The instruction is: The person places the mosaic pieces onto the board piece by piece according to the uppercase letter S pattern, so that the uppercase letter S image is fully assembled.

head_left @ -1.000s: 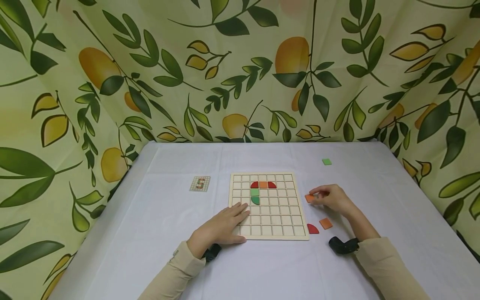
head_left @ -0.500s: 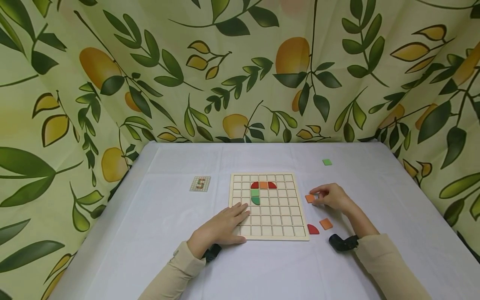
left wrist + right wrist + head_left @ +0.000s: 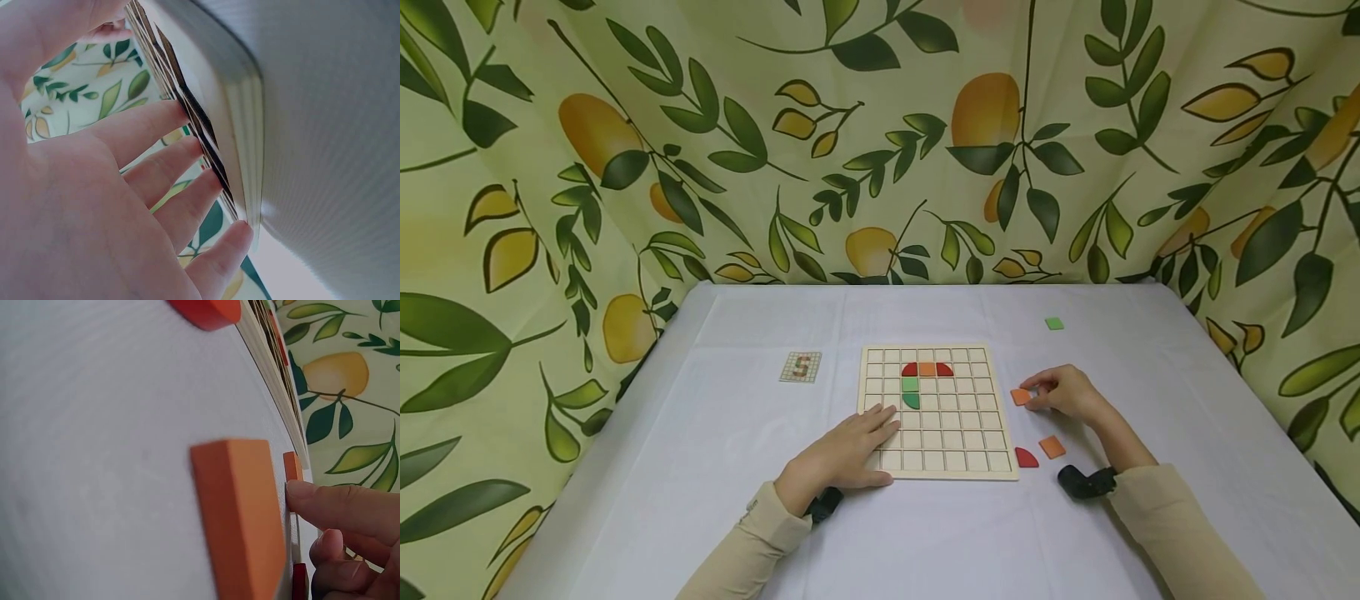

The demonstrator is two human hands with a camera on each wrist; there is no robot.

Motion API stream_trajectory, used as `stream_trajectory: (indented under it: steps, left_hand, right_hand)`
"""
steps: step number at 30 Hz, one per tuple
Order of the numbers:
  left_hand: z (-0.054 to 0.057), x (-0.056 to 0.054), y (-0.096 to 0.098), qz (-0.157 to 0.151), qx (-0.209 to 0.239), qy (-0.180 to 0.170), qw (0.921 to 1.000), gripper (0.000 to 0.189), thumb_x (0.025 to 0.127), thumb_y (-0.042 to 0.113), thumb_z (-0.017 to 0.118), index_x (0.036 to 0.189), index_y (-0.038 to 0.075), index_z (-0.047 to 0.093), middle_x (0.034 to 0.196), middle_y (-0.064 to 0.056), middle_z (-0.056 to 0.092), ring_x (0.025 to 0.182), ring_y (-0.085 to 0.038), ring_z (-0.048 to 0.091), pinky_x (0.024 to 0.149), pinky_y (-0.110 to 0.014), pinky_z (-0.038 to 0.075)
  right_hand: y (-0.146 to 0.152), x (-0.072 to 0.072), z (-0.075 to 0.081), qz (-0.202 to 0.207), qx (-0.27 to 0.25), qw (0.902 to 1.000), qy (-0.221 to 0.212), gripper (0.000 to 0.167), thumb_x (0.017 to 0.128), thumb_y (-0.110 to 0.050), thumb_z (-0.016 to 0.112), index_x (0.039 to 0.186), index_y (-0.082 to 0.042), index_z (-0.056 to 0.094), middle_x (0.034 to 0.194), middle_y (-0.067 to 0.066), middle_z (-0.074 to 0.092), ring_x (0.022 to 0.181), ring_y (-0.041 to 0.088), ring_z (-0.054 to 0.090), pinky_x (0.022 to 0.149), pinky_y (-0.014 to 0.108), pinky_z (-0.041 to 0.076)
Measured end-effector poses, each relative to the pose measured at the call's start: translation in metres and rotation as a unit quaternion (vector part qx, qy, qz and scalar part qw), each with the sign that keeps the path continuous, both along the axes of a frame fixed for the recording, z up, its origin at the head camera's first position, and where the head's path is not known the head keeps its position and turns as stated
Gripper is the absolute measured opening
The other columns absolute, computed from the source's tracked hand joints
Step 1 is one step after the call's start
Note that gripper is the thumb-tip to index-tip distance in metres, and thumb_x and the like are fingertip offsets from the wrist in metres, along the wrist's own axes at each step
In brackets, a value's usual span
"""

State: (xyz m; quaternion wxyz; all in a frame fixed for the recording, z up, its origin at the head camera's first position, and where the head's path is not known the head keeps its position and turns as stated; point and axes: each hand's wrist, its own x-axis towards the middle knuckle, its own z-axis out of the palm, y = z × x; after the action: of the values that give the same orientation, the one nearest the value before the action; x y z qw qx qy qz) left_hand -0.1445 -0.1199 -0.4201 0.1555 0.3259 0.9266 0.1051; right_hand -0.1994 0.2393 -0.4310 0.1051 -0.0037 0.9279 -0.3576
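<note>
My left hand [image 3: 844, 450] rests on the lower left of the wooden grid board [image 3: 943, 479], its fingers spread. In the left wrist view, the fingertips [image 3: 240, 234] touch the board's edge. Just right of the board, my right hand [image 3: 1066, 394] pinches an orange square tile [image 3: 1020, 397] at its right side. In the right wrist view, the thumb meets the same orange tile [image 3: 292, 465]; the far side of the grip is hidden. On the board lie two red quarter-round tiles [image 3: 910, 370], an orange square [image 3: 927, 369], a light green square [image 3: 910, 385] and a green quarter-round [image 3: 912, 402].
Nearer the front, a red quarter-round [image 3: 1026, 458] lies by the board's corner, beside another orange square [image 3: 1052, 447]. A light green square [image 3: 1054, 323] is at the back right. Left of the board lies a small pattern card [image 3: 801, 367]. A patterned curtain [image 3: 865, 167] hangs behind the table.
My right hand has shifted very slightly away from me, and its fingertips have drawn closer at the orange tile's right side. The left hand and the board stay where they were.
</note>
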Motion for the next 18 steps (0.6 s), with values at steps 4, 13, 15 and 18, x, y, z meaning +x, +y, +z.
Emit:
stream_trajectory:
  steps: [4,13,15,18]
  left_hand:
    - [0.0001,-0.0003,0.0,0.0,0.001,0.001,1.0,0.075,0.087,0.038,0.069,0.148,0.009,0.038,0.16,-0.008,0.029,0.15,-0.028,0.026,0.12,-0.048,0.03]
    - [0.0,-0.0002,-0.0001,0.001,-0.001,-0.004,1.0,0.075,0.087,0.038,0.069,0.149,0.01,0.037,0.161,-0.008,0.028,0.151,-0.027,0.025,0.121,-0.047,0.029]
    - [-0.0001,-0.0003,-0.0002,0.001,-0.002,-0.004,1.0,0.075,0.087,0.038,0.069,0.149,0.01,0.037,0.161,-0.007,0.028,0.151,-0.027,0.025,0.121,-0.047,0.029]
    - [-0.0003,-0.0005,-0.0003,0.001,-0.001,-0.003,1.0,0.075,0.087,0.038,0.069,0.149,0.01,0.037,0.161,-0.007,0.028,0.151,-0.027,0.025,0.121,-0.047,0.029]
  right_hand:
    - [0.0003,0.0001,0.0005,-0.002,0.001,1.0,0.001,0.03,0.076,-0.006,0.077,0.104,0.006,0.071,0.068,0.001,0.048,0.072,0.017,0.045,0.053,0.021,0.033]
    - [-0.0003,0.0011,0.0016,-0.003,-0.008,1.0,0.002,0.031,0.077,-0.009,0.078,0.103,0.007,0.071,0.069,0.001,0.048,0.071,0.016,0.044,0.053,0.021,0.033]
    - [-0.001,0.0013,0.0018,-0.006,-0.008,0.9999,0.001,0.032,0.077,-0.009,0.078,0.103,0.006,0.071,0.07,0.001,0.048,0.072,0.016,0.044,0.053,0.021,0.033]
    - [-0.0026,0.0013,0.0023,-0.009,-0.006,0.9999,0.003,0.032,0.077,-0.009,0.078,0.103,0.006,0.071,0.07,0.002,0.048,0.071,0.016,0.045,0.053,0.021,0.033]
